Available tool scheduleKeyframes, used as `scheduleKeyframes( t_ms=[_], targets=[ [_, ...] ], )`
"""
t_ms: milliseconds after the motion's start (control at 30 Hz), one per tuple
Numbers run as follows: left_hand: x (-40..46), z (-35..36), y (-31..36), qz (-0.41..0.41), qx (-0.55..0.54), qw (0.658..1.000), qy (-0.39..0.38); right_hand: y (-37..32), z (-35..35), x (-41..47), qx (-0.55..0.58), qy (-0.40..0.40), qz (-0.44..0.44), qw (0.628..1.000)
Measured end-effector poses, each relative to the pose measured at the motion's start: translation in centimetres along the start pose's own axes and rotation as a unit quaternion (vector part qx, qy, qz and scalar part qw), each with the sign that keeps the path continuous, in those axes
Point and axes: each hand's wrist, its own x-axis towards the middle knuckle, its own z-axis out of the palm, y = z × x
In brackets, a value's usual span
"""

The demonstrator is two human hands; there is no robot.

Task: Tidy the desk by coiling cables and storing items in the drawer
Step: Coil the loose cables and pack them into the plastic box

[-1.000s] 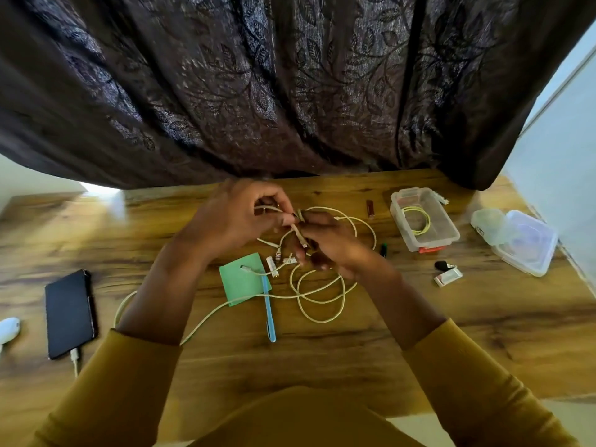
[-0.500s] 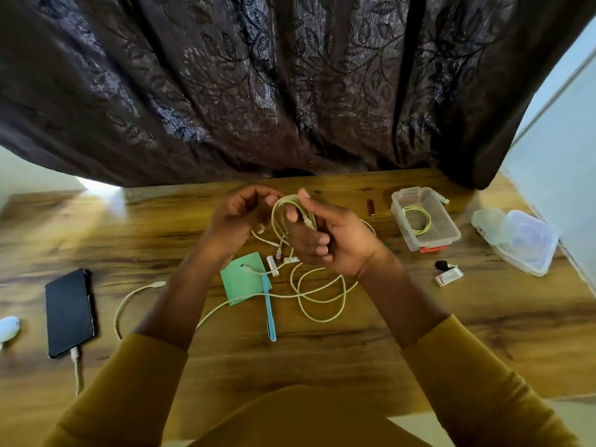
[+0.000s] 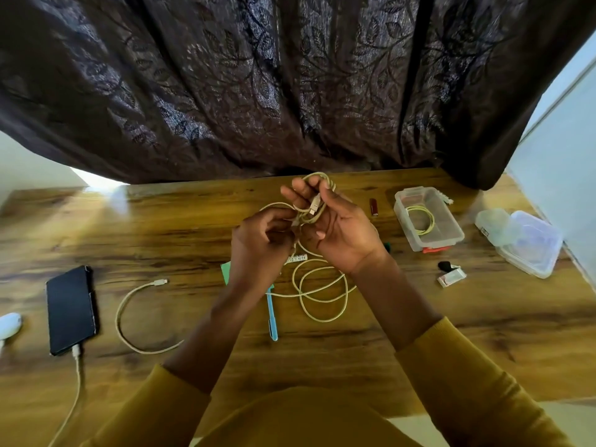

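Observation:
A cream cable is partly coiled round the fingers of my right hand, which holds the small coil above the desk with its USB plug in the palm. My left hand pinches the same cable just left of the coil. The rest of that cable lies in loose loops on the wooden desk below my hands. Its far end curves to the left with a plug near the phone. No drawer is in view.
A black phone with a plugged-in cable lies at left beside a white object. A blue pen, a green note, a clear box holding a coiled cable, a lid, a red stick and small items lie around.
My right hand has turned palm-up and risen with more cable looped on it. The cable's free end has slid along the desk at left as my left hand feeds it.

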Motion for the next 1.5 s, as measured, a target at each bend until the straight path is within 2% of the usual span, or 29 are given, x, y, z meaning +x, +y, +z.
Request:
scheduleKeyframes(
  t_ms=[167,367,500,600,667,800,900,1000,1067,1167,1267,1333,1400,1500],
  targets=[
    [-0.4,0.4,0.8,0.042,-0.010,0.999,0.029,-0.2,-0.1,0.1,0.010,0.012,-0.007,1.000],
    [0.0,-0.2,0.3,0.088,-0.022,0.995,-0.050,-0.7,0.0,-0.2,0.006,0.041,-0.005,0.999],
    [-0.1,0.0,0.3,0.045,-0.061,0.997,-0.029,-0.7,0.1,-0.2,-0.023,0.052,0.023,0.998],
    [0.1,-0.1,-0.1,-0.025,-0.101,0.994,-0.029,-0.7,0.2,-0.2,-0.016,0.026,0.051,0.998],
    [0.4,-0.4,-0.4,-0.032,-0.100,0.994,-0.025,-0.8,0.2,-0.4,-0.016,-0.004,0.080,0.997],
    [1.1,-1.4,0.3,0.067,-0.045,0.997,0.001,-1.1,0.1,-0.7,-0.033,-0.052,0.146,0.987],
    [2.0,-2.1,1.6,0.178,0.021,0.983,-0.037,-1.2,0.3,-1.0,-0.062,-0.084,0.181,0.978],
    [2.6,-2.1,2.2,0.272,0.101,0.954,-0.073,-1.3,0.9,-1.1,-0.114,-0.110,0.207,0.966],
    [2.9,-2.0,2.1,0.293,0.113,0.946,-0.084,-1.3,1.2,-1.1,-0.135,-0.114,0.211,0.961],
    [2.8,-1.8,1.7,0.245,0.070,0.962,-0.094,-1.6,1.3,-1.0,-0.121,-0.115,0.188,0.968],
    [2.4,-0.8,0.4,0.186,0.031,0.980,-0.058,-1.7,1.5,-0.9,-0.100,-0.108,0.166,0.975],
    [1.9,0.1,0.1,0.137,-0.039,0.989,-0.035,-1.4,1.6,-1.0,-0.099,-0.104,0.155,0.977],
    [1.5,0.9,0.4,0.088,-0.112,0.990,-0.014,-1.1,1.6,-1.2,-0.092,-0.107,0.144,0.980],
    [1.1,1.3,1.0,0.050,-0.165,0.985,0.018,-0.4,1.7,-1.4,-0.084,-0.111,0.137,0.981]
  ],
)
